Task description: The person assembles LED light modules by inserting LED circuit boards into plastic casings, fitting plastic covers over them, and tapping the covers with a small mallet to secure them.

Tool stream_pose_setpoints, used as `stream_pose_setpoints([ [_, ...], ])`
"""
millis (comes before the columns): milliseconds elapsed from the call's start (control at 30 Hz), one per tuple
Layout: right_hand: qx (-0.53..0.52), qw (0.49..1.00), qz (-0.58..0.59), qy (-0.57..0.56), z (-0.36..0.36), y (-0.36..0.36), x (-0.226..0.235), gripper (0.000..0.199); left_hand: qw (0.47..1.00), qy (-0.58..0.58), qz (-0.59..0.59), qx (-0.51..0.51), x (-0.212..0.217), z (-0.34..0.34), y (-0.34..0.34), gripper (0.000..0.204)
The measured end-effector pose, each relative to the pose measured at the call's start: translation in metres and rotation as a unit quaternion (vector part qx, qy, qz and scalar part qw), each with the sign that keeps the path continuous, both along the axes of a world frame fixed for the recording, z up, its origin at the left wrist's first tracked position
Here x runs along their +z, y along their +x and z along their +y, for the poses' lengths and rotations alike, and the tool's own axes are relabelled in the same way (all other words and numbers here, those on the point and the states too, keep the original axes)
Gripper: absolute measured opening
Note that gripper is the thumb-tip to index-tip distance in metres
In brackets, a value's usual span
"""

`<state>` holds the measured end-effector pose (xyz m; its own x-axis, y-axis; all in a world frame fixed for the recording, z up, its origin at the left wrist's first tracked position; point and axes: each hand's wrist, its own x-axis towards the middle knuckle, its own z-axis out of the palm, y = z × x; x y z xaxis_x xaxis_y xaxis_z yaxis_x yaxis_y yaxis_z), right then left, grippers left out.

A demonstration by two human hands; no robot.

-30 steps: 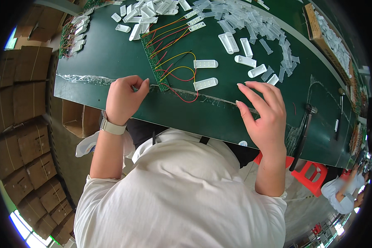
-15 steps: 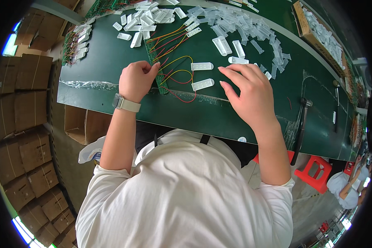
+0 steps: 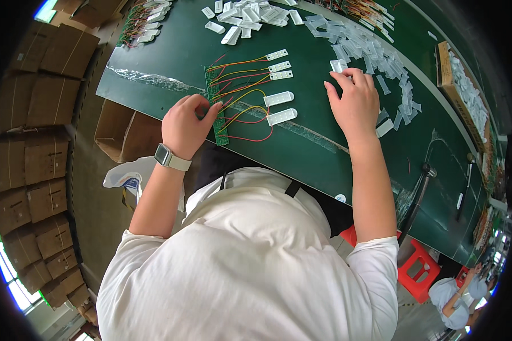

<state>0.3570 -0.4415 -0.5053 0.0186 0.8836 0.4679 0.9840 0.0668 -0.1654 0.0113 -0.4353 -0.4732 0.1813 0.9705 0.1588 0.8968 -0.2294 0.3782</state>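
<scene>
My left hand (image 3: pixel 188 126) is closed in a pinch on the left edge of a narrow green circuit board (image 3: pixel 213 85). Red and yellow wires run rightward from the board to small white light strips (image 3: pixel 280 66). Two lower strips sit inside white plastic shells, an upper shell (image 3: pixel 279 99) and a lower shell (image 3: pixel 282 117). Farther right, my right hand (image 3: pixel 355 102) hovers with thumb and fingers apart. Its fingertips are next to a loose white shell (image 3: pixel 338 65), partly covering it; whether they touch it I cannot tell.
White shells (image 3: pixel 250 16) are heaped at the back, beside a spread of translucent pieces (image 3: pixel 370 51). A cardboard box (image 3: pixel 452 85) of such pieces stands right. A black-handled hammer (image 3: pixel 420 190) lies near the right front. Wired boards (image 3: pixel 148 23) sit far left.
My right hand has moved away from the two filled shells, up and right to the loose shells. My left hand stays at the board. The view has turned somewhat.
</scene>
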Motion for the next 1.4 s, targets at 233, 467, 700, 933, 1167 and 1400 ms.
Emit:
stream_pose_setpoints([
  [233,0.047,0.997,0.044,0.04,-0.001,0.021,-0.01,0.015,0.997,0.05,-0.01,-0.059,-0.005,0.029,0.014,0.021],
  [467,0.068,0.995,0.016,0.066,-0.007,0.013,-0.005,0.021,0.99,0.121,0.057,-0.051,0.003,0.051,0.028,0.019],
  [700,0.074,0.996,0.004,0.058,-0.01,0.011,-0.004,0.023,0.975,0.147,0.067,-0.15,0.0,0.067,0.045,0.02],
  [933,0.077,0.995,0.008,0.057,-0.009,0.015,-0.006,0.022,0.964,0.167,0.128,-0.163,-0.004,0.07,0.048,0.007],
  [1167,0.08,0.995,0.035,0.053,-0.005,0.011,-0.007,0.018,0.981,0.088,0.049,-0.167,0.006,0.081,0.038,0.005],
  [1400,0.077,0.994,0.059,0.05,-0.008,0.009,-0.007,0.016,0.98,0.038,-0.043,-0.19,-0.007,0.09,0.03,0.013],
])
